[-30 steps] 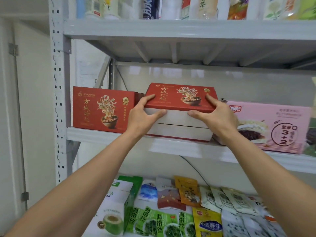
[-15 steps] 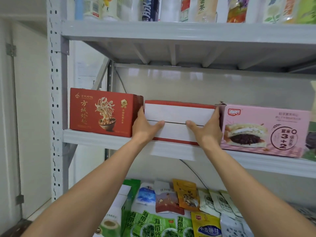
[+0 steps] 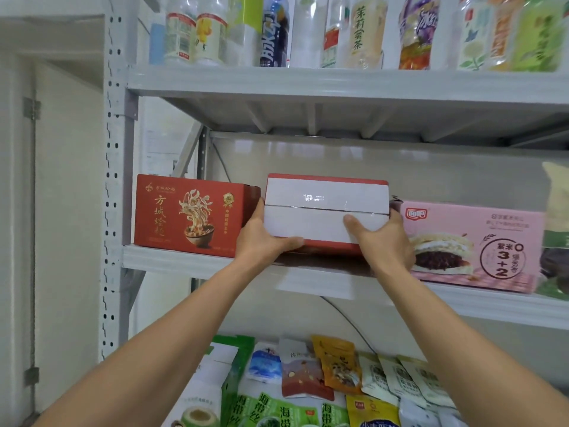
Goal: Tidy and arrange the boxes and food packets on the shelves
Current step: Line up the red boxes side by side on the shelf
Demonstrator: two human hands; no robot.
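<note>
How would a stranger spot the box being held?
Look at the grey rack, on its middle shelf. The held box is between a red noodle box and a pink cake box. Unlike them, it shows a plain white taped face, edged in red.

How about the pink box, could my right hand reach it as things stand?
Probably yes: the right hand is beside the pink box, nothing between, though it is gripping the middle box.
</note>
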